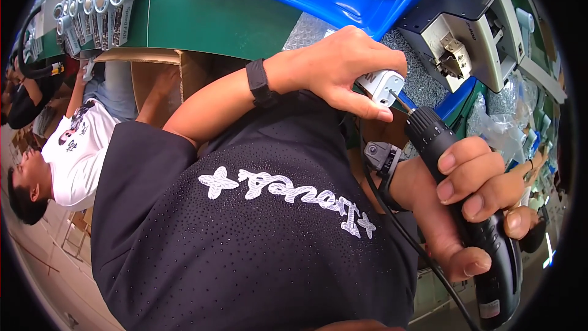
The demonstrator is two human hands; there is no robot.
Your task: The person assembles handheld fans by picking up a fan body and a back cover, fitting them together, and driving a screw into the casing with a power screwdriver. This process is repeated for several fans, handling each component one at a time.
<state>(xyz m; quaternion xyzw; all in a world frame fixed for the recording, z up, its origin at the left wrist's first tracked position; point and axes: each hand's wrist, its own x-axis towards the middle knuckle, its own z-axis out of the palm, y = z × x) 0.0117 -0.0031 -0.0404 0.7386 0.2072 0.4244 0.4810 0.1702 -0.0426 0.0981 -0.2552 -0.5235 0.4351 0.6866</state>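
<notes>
My left hand [346, 67], with a black band on its wrist, is closed round a white plastic fan handle [384, 87]. The handle's end face, with small holes in it, is turned to the right. My right hand [471, 196] is wrapped round a black electric screwdriver [429, 133]. Its bit [401, 102] points up and left, and the tip meets the handle's end face at one of the holes. Whether a screw sits at the tip is too small to tell.
A blue tray [294, 1] holds several flat white plastic parts. Right of it stands a black and metal screw feeder [456, 30], beside a heap of small screws [422, 64]. White fan bodies [101, 3] lie on the green table [202, 15]. Another person [79, 144] is at the left.
</notes>
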